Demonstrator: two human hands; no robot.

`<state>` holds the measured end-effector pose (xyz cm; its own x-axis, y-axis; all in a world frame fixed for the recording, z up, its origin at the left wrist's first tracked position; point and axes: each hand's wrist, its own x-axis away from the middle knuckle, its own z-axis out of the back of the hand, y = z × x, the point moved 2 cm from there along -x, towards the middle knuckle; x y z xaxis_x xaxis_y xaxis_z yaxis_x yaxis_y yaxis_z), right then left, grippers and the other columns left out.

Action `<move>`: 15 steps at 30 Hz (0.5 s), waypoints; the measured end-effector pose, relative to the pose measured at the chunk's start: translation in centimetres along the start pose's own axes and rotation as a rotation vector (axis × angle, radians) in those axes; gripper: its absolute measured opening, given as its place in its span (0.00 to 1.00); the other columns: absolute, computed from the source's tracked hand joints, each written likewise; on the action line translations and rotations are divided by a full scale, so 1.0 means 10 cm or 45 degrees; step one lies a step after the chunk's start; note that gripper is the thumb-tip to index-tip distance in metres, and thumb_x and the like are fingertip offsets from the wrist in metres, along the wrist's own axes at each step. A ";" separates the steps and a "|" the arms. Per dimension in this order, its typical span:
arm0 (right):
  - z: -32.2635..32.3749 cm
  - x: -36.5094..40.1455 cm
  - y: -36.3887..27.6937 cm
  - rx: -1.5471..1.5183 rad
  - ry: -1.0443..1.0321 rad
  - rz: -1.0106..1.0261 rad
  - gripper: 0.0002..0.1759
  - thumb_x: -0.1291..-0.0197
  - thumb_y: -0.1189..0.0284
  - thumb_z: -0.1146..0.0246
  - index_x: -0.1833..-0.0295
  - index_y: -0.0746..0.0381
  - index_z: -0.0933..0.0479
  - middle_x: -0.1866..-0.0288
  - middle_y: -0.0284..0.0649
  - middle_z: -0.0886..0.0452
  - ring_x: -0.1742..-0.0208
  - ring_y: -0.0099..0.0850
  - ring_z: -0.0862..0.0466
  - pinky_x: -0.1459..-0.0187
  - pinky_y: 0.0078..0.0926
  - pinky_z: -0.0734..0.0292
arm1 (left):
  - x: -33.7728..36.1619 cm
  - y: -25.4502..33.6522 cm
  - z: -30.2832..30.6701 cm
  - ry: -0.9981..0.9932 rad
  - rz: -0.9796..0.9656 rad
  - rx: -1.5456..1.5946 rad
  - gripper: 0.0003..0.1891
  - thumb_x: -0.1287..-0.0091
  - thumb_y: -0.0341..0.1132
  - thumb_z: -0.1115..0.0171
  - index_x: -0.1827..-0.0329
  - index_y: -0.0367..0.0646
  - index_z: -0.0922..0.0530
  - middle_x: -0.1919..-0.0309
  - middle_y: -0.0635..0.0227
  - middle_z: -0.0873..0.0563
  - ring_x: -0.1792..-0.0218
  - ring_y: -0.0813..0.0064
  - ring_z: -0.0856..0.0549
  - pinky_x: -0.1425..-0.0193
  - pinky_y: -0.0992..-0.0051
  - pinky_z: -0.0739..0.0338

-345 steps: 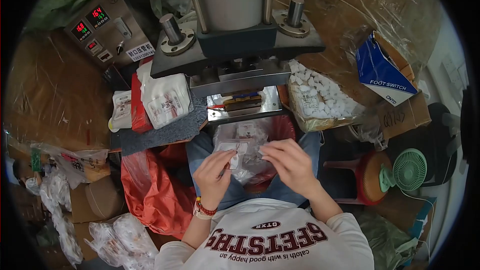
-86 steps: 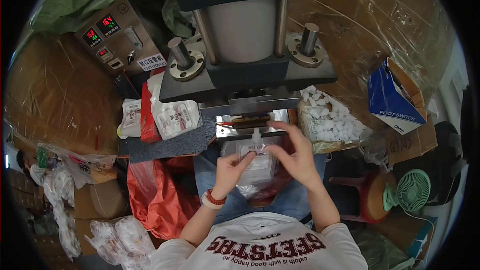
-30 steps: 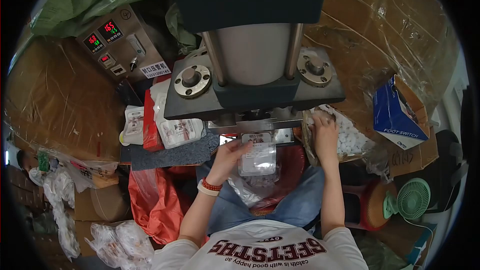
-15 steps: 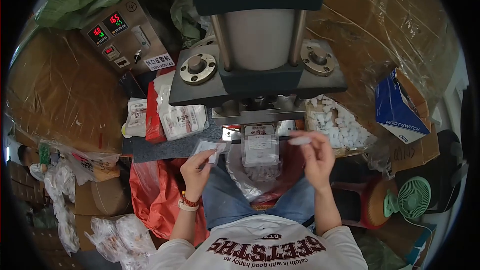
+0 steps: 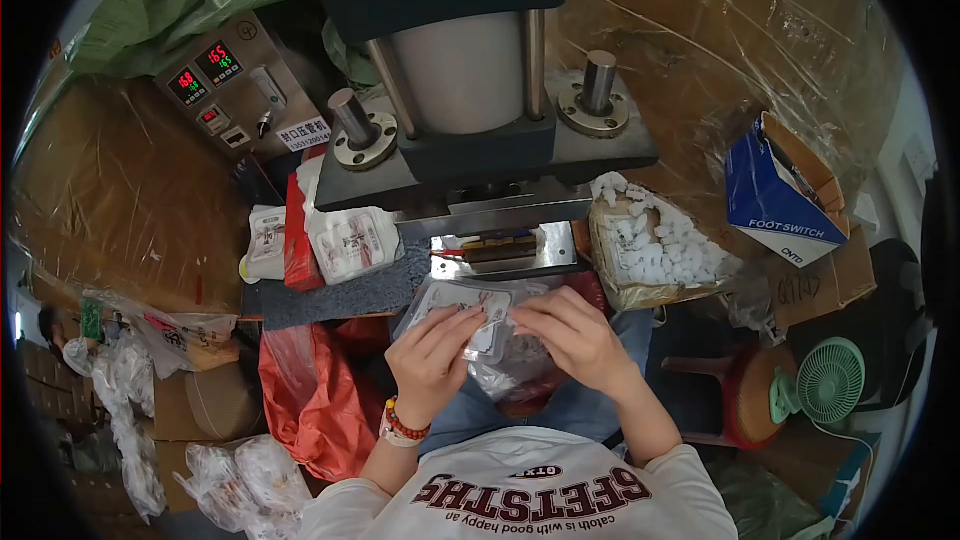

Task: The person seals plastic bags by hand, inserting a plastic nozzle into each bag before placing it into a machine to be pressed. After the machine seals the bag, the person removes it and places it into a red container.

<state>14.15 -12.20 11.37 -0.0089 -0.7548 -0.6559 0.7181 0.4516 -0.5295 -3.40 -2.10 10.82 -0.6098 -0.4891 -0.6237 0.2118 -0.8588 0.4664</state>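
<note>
Both of my hands meet over my lap, in front of the press point(image 5: 470, 75). My left hand point(image 5: 432, 358) is closed on a clear plastic package point(image 5: 452, 295) with a white printed card inside. At the package's right side, my right hand point(image 5: 580, 340) pinches with its fingertips; whether it grips the film or a small white piece is hidden. Below the hands, a clear plastic bag point(image 5: 510, 380) hangs between my knees. The press's metal base plate point(image 5: 552, 248) lies just beyond the hands.
White pieces fill a tray point(image 5: 660, 250) right of the press. Printed packs point(image 5: 355, 242) and a red box point(image 5: 302, 240) sit on the left. A control box point(image 5: 235, 85) with lit displays stands behind them. At right are a blue carton point(image 5: 785, 190) and a green fan point(image 5: 830, 380).
My left hand has moved right with its package, and my right hand has come left to meet it. The package at the press has left that spot. The press's guide rods stand higher.
</note>
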 end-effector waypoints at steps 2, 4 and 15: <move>0.00 -0.02 0.03 0.194 -0.125 0.069 0.16 0.46 0.77 0.33 0.51 0.66 0.20 0.55 0.42 0.19 0.59 0.37 0.20 0.59 0.30 0.23 | 0.00 0.04 -0.02 -0.184 -0.064 -0.134 0.15 0.49 0.22 0.36 0.57 0.44 0.15 0.58 0.68 0.12 0.58 0.65 0.13 0.58 0.74 0.18; -0.02 -0.02 0.04 0.296 -0.209 0.140 0.19 0.47 0.74 0.31 0.49 0.66 0.21 0.51 0.41 0.19 0.55 0.40 0.20 0.54 0.33 0.23 | 0.06 -0.06 -0.12 -0.178 0.036 0.071 0.12 0.45 0.24 0.35 0.58 0.43 0.15 0.61 0.67 0.12 0.62 0.69 0.13 0.62 0.76 0.19; 0.53 0.06 0.87 0.745 0.255 -0.736 0.19 0.45 0.75 0.33 0.46 0.65 0.23 0.51 0.50 0.20 0.48 0.49 0.22 0.47 0.37 0.27 | -0.07 -0.74 -0.90 -0.100 1.202 1.517 0.09 0.33 0.33 0.34 0.59 0.34 0.15 0.67 0.71 0.13 0.68 0.86 0.18 0.62 0.81 0.24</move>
<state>24.04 -11.28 9.23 -0.5688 -0.6680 -0.4799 0.8069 -0.3401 -0.4830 2.32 3.20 2.13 -0.6539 -0.7298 0.1994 -0.1615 0.3922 0.9056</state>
